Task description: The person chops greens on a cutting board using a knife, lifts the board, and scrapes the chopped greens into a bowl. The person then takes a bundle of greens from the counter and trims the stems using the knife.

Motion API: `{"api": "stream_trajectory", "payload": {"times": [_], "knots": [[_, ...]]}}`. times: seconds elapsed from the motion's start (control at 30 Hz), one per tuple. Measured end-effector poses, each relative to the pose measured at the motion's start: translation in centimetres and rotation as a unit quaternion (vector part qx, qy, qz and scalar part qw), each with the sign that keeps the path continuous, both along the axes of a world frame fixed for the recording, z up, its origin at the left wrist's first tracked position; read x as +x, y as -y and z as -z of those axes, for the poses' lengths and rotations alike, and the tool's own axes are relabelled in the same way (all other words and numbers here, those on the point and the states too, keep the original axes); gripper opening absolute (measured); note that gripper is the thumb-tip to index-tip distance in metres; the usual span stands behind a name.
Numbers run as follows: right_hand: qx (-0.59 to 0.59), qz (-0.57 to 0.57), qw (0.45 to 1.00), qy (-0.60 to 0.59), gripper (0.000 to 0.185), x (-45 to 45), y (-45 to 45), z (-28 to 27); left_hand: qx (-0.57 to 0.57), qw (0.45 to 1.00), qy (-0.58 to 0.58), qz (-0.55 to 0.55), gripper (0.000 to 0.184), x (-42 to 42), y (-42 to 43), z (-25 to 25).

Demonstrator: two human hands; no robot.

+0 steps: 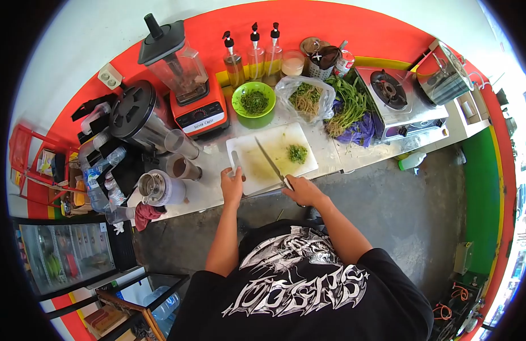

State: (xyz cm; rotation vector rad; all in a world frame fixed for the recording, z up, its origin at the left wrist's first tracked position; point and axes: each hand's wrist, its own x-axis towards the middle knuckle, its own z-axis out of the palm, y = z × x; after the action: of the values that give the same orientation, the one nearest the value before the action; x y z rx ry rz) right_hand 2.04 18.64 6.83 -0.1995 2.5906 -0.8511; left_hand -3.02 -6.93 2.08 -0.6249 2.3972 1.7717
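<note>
A white cutting board (251, 149) lies at the counter's front edge, its surface stained green. My right hand (304, 190) is closed around the handle of a knife (267, 154), whose blade points up and left over the board. Chopped greens (297, 153) form a small pile on the board's right part. At the board's left edge is my left hand (233, 184), thumb and fingers apart, with nothing visible in it. Behind the board stands a green bowl (255, 120) with chopped greens inside.
A red blender (200, 113), pump bottles (255, 57), a bag of roots (306, 98) and leafy greens (351, 105) line the back. To the right is a gas stove (413, 122) with a pot (443, 77). Cups (183, 167) and a jar (160, 190) stand left.
</note>
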Motion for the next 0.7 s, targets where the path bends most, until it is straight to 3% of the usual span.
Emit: {"api": "stream_trajectory", "payload": {"times": [0.07,0.17,0.4,0.5,0.6,0.7], "knots": [[0.055,-0.004,0.998,-0.022,0.039,0.7,0.9,-0.9,0.071,0.997,0.005,-0.009,0.038,-0.3,0.0,-0.1],[0.121,0.035,0.992,0.016,0.037,0.7,0.9,-2.1,0.234,0.967,0.066,0.079,0.037,-0.9,0.5,1.3],[0.169,0.105,0.980,-0.025,0.031,1.9,1.7,-3.8,0.342,0.931,0.043,0.119,0.028,-0.2,2.3,1.3],[0.131,0.129,0.977,-0.109,0.026,3.3,3.8,-5.2,0.385,0.917,0.042,0.100,0.022,0.5,3.3,0.5],[0.121,0.099,0.979,-0.133,0.023,4.6,5.2,-6.4,0.429,0.894,0.042,0.122,0.018,0.7,4.3,-1.4],[0.166,0.080,0.978,-0.100,0.021,4.5,4.6,-7.5,0.403,0.905,0.023,0.135,0.018,0.1,4.0,-4.8]]}}
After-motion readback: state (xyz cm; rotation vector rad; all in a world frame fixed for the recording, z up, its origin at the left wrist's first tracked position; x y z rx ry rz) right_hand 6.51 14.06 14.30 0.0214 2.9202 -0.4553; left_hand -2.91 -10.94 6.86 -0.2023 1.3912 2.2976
